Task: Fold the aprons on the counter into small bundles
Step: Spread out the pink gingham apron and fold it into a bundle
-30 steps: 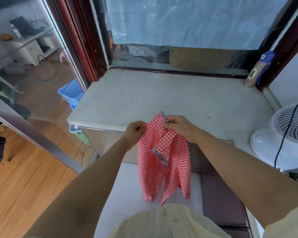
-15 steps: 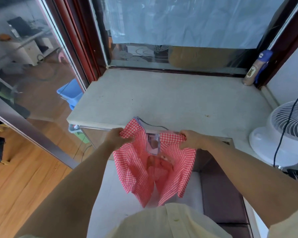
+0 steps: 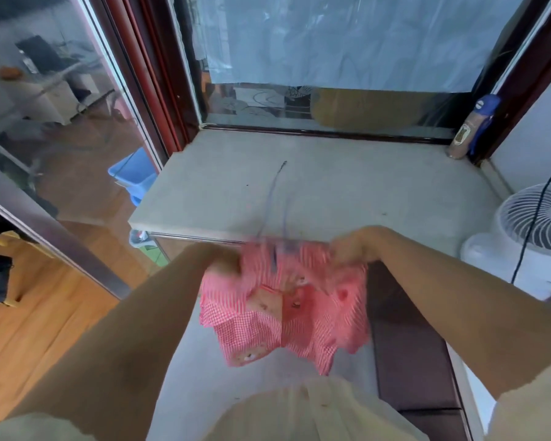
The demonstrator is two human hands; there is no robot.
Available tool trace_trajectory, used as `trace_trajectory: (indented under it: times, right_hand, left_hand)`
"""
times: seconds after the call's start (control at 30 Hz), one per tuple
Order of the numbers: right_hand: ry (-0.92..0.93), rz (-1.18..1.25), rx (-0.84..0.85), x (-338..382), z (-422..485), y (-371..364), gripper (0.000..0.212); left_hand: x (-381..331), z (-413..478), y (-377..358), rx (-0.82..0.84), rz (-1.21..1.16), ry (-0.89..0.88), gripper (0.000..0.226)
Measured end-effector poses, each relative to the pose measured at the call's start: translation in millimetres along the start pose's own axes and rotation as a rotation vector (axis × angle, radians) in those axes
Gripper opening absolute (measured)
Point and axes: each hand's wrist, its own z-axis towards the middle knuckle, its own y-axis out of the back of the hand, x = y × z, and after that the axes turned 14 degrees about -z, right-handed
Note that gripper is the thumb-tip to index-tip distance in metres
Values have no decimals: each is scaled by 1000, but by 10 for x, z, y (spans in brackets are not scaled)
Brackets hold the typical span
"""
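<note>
Motion blur smears the red checked apron (image 3: pixel 283 310), which hangs in front of the near edge of the tabletop (image 3: pixel 347 186), bunched and shorter than half a second ago. The left grip (image 3: pixel 225 259) is closed on the apron's top left corner and the right grip (image 3: pixel 350 253) on its top right corner, about as far apart as before. The thin strap (image 3: pixel 275 198), earlier a short loop just past the edge, now stretches far across the tabletop towards the window. A bottle (image 3: pixel 468 132) stands in the far right corner, and a white fan (image 3: pixel 535 230) stands beside the tabletop's right side.
</note>
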Motion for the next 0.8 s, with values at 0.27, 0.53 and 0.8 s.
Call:
trace_trajectory:
  times: [0.27, 0.53, 0.8]
  right_hand:
    - [73, 145, -782, -147, -49, 173, 32]
    - [90, 289, -438, 54, -100, 63, 27]
    - [210, 202, 128, 0, -78, -110, 28]
  left_hand:
    - [159, -35, 177, -621, -590, -247, 26]
    - [161, -52, -12, -393, -445, -225, 24]
    - [333, -89, -103, -125, -692, -231, 50]
